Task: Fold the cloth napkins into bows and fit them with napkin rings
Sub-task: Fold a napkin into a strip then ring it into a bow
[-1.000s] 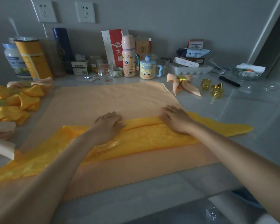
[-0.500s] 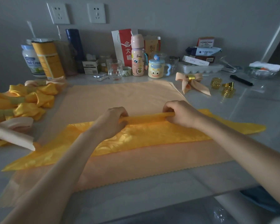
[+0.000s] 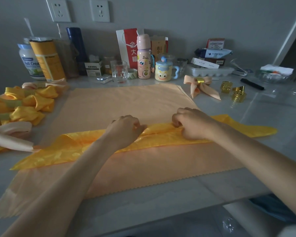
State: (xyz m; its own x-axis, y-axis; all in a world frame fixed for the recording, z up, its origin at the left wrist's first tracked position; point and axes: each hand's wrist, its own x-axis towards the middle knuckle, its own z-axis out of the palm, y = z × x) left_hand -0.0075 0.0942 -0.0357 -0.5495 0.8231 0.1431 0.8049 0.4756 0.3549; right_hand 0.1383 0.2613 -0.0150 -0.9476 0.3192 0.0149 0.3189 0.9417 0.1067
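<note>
Flat a second ago, left hand (image 3: 125, 129) and right hand (image 3: 191, 124) pinch the yellow napkin (image 3: 72, 147) mid-fold; one ringed bow (image 3: 201, 84) done.

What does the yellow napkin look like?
The yellow napkin is shiny cloth with a faint woven pattern, folded into a long flat band with pointed ends. It lies across a peach cloth. The left hand and right hand pinch its far folded edge near the middle.
</note>
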